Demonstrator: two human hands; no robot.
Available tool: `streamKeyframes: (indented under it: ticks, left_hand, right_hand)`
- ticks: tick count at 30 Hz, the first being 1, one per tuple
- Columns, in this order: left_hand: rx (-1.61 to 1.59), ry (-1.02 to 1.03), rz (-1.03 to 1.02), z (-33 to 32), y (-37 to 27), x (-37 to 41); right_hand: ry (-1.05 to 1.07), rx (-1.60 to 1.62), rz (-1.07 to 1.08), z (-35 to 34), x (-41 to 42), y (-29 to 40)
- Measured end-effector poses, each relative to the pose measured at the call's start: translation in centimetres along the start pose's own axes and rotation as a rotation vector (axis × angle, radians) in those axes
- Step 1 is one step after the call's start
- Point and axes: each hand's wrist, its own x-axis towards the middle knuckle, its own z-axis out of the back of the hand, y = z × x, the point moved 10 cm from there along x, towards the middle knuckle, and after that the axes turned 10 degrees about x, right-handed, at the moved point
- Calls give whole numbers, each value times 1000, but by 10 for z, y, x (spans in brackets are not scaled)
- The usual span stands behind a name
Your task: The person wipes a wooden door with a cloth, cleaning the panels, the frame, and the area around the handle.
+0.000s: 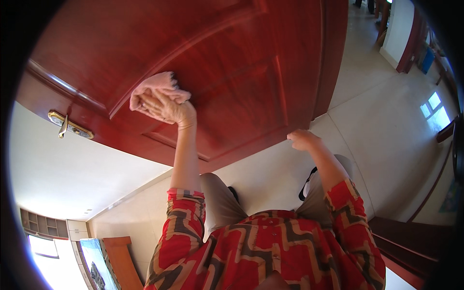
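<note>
My left hand (165,108) presses a folded pink cloth (150,85) flat against a panelled reddish-brown wooden door (232,98). Its fingers are spread over the cloth, beside a curved raised moulding. A dark edge shows on one side of the cloth. Lower and to the right, my right hand (304,139) hovers near the door's bottom edge with its fingers curled in, and I see nothing in it. A lever handle on a gold-rimmed plate (70,125) is fixed to the door at the left.
Pale tiled floor (380,119) runs under and beyond the door. A white wall end (398,34) stands at upper right, near a blue object (427,59). Dark wooden furniture (402,239) is close at my right. At lower left are a bed with an orange-brown wooden frame (121,259) and shelves (43,224).
</note>
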Motion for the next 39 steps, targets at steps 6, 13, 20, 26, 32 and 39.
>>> streamKeyframes:
  ticks: [6, 13, 20, 26, 32, 39]
  left_hand:
    - [-231, 75, -48, -10, -75, -5]
    - [-203, 70, -183, -16, -153, -17]
    - [-219, 92, -263, -20, -203, -22]
    - [-360, 279, -348, -35, -234, -30]
    - [-403, 280, -458, -24, -299, -41]
    - [-659, 314, -830, -22, -337, -79]
  right_hand:
    - [-2, 5, 8, 2, -1, -2]
    - [56, -22, -8, 6, -9, 7]
    - [53, -35, -34, 11, -13, 15]
    - [22, 17, -47, 14, -13, 31]
    - [10, 0, -31, 18, -9, 19]
    - [-3, 75, -51, 26, -14, 5]
